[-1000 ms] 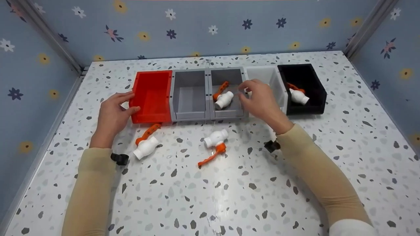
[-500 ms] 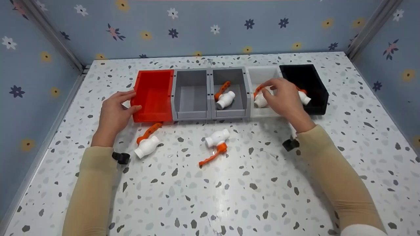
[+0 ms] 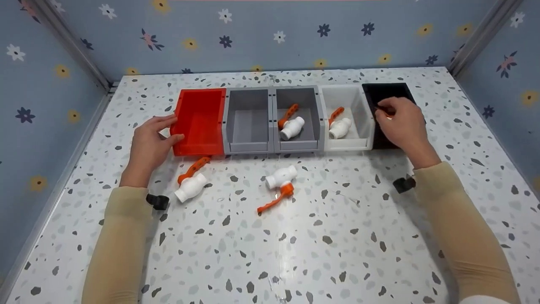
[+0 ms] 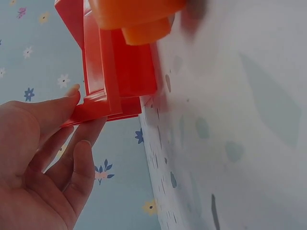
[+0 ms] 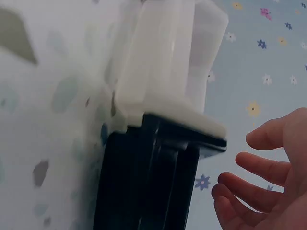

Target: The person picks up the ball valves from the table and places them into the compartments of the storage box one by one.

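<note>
My left hand [image 3: 149, 145] pinches the left wall of a red bin [image 3: 200, 122], thumb and fingers on either side of its edge in the left wrist view. My right hand [image 3: 403, 124] is over the black bin [image 3: 386, 89], fingers bent and apart in the right wrist view. A bit of orange handle [image 3: 390, 111] shows by its fingertips; the rest there is hidden. White ball valves with orange handles lie elsewhere: one valve [image 3: 292, 128] in the right grey bin [image 3: 297, 146], another valve [image 3: 340, 128] in the white bin [image 3: 348, 145].
Left of these stands another grey bin [image 3: 249, 126], joined in the row. On the speckled table [image 3: 270, 249] in front lie a valve [image 3: 192, 188] near the red bin and a valve [image 3: 281, 177] near the middle. Flowered panels [image 3: 270, 38] enclose the back and sides.
My right hand has moved right, from beside the right grey bin, across the white bin, to the black bin. The valve in the white bin is now uncovered. My left hand keeps its hold.
</note>
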`<state>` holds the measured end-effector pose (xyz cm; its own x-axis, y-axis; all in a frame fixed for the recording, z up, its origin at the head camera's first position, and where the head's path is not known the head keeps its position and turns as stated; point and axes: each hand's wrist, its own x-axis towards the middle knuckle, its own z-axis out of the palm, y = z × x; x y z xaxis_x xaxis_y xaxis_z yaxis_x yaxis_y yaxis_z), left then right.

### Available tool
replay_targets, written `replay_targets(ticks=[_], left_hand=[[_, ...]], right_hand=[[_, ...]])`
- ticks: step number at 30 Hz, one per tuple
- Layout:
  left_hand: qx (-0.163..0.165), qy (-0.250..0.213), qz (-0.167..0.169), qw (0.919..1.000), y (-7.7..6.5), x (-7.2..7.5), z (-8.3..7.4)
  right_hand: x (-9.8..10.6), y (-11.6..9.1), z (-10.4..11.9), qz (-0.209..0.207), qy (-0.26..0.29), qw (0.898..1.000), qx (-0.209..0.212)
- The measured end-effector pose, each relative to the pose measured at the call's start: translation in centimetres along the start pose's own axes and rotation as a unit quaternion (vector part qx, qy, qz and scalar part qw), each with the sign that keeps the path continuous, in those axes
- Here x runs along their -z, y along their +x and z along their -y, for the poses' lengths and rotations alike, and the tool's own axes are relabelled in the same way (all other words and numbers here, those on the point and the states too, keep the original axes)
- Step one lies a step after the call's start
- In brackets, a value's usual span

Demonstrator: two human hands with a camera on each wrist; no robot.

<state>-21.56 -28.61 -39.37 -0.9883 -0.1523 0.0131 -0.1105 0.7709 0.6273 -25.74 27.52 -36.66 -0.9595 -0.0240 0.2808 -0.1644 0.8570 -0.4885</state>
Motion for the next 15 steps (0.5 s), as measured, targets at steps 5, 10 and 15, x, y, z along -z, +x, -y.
replay_targets(ticks=[5, 10, 15], left_hand=[[-0.002, -0.002, -0.004, 1.0000, 0.0, 0.0, -0.2], [-0.005, -0.001, -0.005, 1.0000, -0.1, -0.1, -0.1], [-0.008, 0.000, -0.002, 1.0000, -0.1, -0.1, 0.1]], right_hand=[[0.7, -0.1, -1.7, -0.012, 0.003, 1.000, -0.012], [1.0, -0.4, -3.0, -0.019, 0.004, 0.999, -0.026], [1.1, -0.7, -4.2, -0.027, -0.005, 0.999, -0.033]])
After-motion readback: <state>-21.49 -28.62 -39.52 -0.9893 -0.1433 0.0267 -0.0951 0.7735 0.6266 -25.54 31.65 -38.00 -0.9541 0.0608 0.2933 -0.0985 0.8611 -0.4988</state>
